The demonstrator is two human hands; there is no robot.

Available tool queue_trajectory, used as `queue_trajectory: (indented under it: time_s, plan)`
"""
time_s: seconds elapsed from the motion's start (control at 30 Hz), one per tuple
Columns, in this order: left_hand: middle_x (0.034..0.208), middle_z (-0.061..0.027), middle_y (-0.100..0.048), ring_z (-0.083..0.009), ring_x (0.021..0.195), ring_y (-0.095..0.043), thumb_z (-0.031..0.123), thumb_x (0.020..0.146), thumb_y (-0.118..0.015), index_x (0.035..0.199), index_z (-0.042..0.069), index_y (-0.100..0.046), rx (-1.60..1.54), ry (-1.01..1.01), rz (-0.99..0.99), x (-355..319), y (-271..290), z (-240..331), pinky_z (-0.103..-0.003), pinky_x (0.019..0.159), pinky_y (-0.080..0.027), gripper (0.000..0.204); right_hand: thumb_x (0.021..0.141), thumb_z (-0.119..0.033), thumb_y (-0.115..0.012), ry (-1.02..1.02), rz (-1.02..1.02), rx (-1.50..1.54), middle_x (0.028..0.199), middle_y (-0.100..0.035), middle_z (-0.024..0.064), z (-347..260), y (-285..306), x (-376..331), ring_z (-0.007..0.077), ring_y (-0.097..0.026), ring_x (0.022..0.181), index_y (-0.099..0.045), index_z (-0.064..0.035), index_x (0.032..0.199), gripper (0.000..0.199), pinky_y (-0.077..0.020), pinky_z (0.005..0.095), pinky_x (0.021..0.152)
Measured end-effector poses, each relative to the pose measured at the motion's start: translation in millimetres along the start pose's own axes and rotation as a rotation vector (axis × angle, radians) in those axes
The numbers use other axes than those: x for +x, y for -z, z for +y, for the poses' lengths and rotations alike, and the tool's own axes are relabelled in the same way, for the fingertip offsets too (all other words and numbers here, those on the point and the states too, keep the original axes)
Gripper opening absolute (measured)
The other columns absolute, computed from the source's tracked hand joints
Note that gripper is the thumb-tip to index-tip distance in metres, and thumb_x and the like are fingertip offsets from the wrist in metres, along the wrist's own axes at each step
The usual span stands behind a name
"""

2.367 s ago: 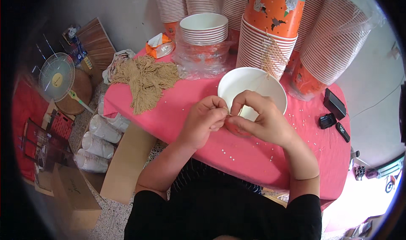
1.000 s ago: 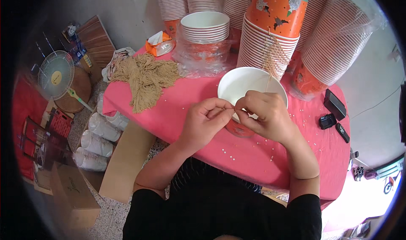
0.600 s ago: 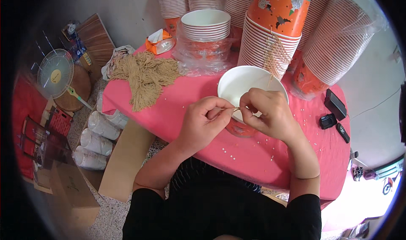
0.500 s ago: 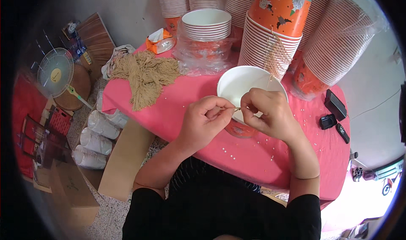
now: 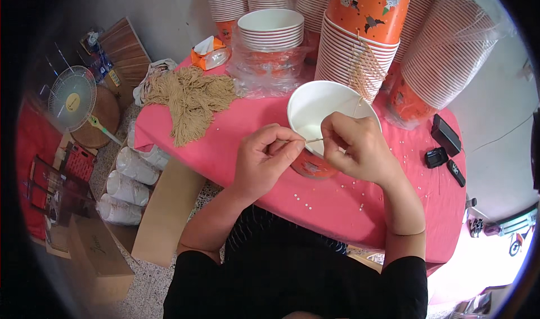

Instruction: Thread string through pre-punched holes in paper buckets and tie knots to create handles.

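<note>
Over the near rim of a white-lined, orange paper bucket (image 5: 306, 108), both my hands pinch a short stretch of thin tan cord (image 5: 315, 140). My left hand (image 5: 269, 157) closes thumb and fingertips on one end of that stretch. At its other end, the fingers of my right hand (image 5: 355, 145) are pressed together, partly covering the bucket's front wall. Another thin strand shows at the bucket's far right rim. A loose heap of tan cords (image 5: 194, 97) lies at the table's left side.
Nested buckets stand behind in a tall stack (image 5: 351, 60), with tan cords hanging down it. A plastic-wrapped stack (image 5: 450, 60) leans at right. Small white dots are scattered over the pink tablecloth (image 5: 247, 113). A black box (image 5: 445, 134) and a remote (image 5: 456, 174) lie at right; an orange tissue pack (image 5: 209, 53) sits at back left.
My hands have drawn slightly apart, the left shifting a little left, and more of the cord shows between them. Both still pinch it. The whole view has shifted slightly.
</note>
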State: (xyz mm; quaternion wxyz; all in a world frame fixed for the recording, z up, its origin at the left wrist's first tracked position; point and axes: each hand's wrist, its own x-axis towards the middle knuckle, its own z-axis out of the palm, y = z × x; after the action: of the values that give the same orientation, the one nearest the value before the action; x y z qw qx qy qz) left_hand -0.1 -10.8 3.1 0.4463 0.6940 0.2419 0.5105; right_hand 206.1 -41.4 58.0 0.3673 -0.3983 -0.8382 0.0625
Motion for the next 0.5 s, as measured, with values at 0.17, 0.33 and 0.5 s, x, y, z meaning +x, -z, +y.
queue_trajectory:
  time_s: [0.17,0.33,0.5]
  plan:
    - [0.066,0.0097,-0.047,0.0006,0.060,-0.036,0.002,0.088,-0.067,0.090,0.001,-0.067,-0.086,0.014,0.047,-3,-7,-5,-0.019,0.052,-0.028,0.003,0.076,-0.002,-0.060,-0.152,0.039,0.175,0.061,-0.056,0.0109,1,-1,0,0.0226,-0.059,0.052,-0.055,-0.0019,0.084,0.010,-0.0451,0.0335,0.050]
    - [0.070,0.0084,-0.050,0.0011,0.063,-0.041,0.002,0.088,-0.067,0.093,0.001,-0.067,-0.065,0.059,0.010,-3,-2,-9,-0.018,0.054,-0.032,0.005,0.077,0.000,-0.060,-0.134,0.026,0.194,0.060,-0.056,0.0097,2,1,0,0.0200,-0.058,0.052,-0.055,-0.0013,0.086,0.010,-0.0441,0.0321,0.050]
    - [0.095,0.0009,-0.056,-0.0003,0.069,-0.047,0.001,0.089,-0.065,0.099,0.000,-0.066,-0.217,0.003,0.045,3,0,-2,-0.018,0.059,-0.038,0.010,0.079,0.000,-0.060,-0.121,0.025,0.208,0.062,-0.057,0.0099,-1,5,0,0.0204,-0.059,0.053,-0.056,-0.0013,0.087,0.009,-0.0448,0.0322,0.051]
